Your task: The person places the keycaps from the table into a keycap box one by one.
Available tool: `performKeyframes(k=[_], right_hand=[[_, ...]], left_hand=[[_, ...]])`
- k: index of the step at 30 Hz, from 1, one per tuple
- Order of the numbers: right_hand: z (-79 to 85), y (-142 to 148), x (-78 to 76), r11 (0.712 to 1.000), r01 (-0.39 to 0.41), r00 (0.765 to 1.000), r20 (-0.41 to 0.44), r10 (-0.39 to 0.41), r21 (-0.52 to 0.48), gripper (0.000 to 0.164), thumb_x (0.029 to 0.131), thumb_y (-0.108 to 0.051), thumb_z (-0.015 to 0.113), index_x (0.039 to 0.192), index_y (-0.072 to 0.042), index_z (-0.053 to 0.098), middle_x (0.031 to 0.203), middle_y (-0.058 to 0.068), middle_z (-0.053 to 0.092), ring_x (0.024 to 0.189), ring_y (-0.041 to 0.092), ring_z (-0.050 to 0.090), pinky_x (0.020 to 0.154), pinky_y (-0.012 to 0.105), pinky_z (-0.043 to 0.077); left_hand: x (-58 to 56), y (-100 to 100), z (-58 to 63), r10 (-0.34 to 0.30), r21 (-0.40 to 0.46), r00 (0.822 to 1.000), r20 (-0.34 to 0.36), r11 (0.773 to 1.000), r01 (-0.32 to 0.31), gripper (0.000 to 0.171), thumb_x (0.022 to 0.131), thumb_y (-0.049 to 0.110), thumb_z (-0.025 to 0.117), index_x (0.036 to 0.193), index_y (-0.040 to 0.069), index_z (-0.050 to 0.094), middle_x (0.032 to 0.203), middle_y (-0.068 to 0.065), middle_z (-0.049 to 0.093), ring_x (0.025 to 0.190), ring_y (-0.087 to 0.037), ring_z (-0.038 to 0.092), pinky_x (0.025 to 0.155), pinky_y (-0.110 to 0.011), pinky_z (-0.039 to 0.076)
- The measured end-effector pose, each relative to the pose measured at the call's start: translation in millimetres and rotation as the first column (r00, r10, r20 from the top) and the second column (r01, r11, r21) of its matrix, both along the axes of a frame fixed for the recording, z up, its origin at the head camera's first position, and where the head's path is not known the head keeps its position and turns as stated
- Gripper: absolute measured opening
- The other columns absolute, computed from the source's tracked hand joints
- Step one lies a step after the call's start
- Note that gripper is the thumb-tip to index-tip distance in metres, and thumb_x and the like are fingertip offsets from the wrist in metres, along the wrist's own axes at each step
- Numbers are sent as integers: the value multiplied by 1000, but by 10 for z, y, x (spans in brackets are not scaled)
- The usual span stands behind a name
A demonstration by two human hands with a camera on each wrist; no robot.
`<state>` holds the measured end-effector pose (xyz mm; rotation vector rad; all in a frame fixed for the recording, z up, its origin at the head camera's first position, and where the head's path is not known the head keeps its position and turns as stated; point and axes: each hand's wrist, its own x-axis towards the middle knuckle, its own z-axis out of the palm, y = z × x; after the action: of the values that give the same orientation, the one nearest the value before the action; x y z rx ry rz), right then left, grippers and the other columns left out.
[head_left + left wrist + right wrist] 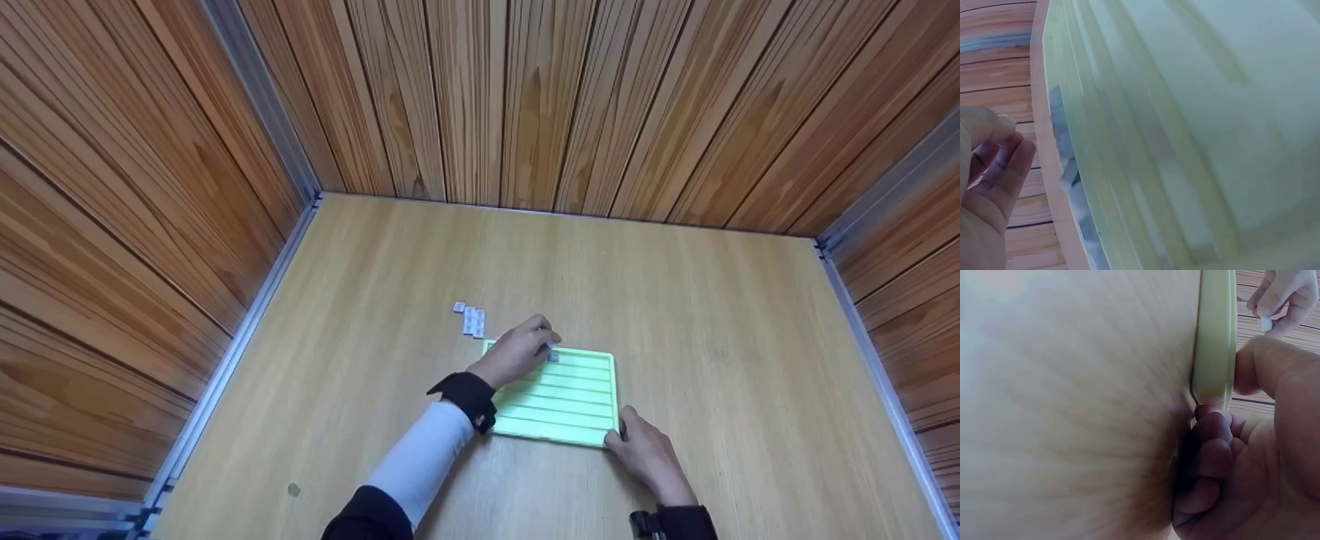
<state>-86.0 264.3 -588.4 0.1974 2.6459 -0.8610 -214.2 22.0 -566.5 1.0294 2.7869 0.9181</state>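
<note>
A light green ridged tray [555, 409] lies on the wooden table. Above its far edge, my left hand [517, 351] pinches a small pale tile [1266, 324] between thumb and fingertips. One grey tile [553, 357] sits on the tray's far row, just below those fingers. My right hand [646, 454] grips the near right corner of the tray, its thumb on the rim and its other fingers curled against the outer side. Several grey pieces [1067, 146] line the tray's edge in the left wrist view; whether they lie in it I cannot tell.
Several pale tiles [473, 322] lie in a small cluster on the table past the tray's far left corner, with a single tile [459, 307] beside them. Wood-panelled walls [525, 105] enclose the table at the back and sides. A grey spot [293, 490] marks the near left tabletop.
</note>
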Motion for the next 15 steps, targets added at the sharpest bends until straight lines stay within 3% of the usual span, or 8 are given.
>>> performKeyframes(k=[15], right_hand=[[24, -8, 24, 1000, 0, 1000, -29, -1, -21, 15, 92, -17, 59, 88, -11, 46, 75, 1, 44, 67, 19, 42, 58, 30, 30]], left_hand=[[-11, 261, -91, 16, -149, 986, -166, 988, -41, 14, 90, 11, 75, 103, 14, 78, 99, 1, 70, 93, -15, 62, 80, -21, 50]])
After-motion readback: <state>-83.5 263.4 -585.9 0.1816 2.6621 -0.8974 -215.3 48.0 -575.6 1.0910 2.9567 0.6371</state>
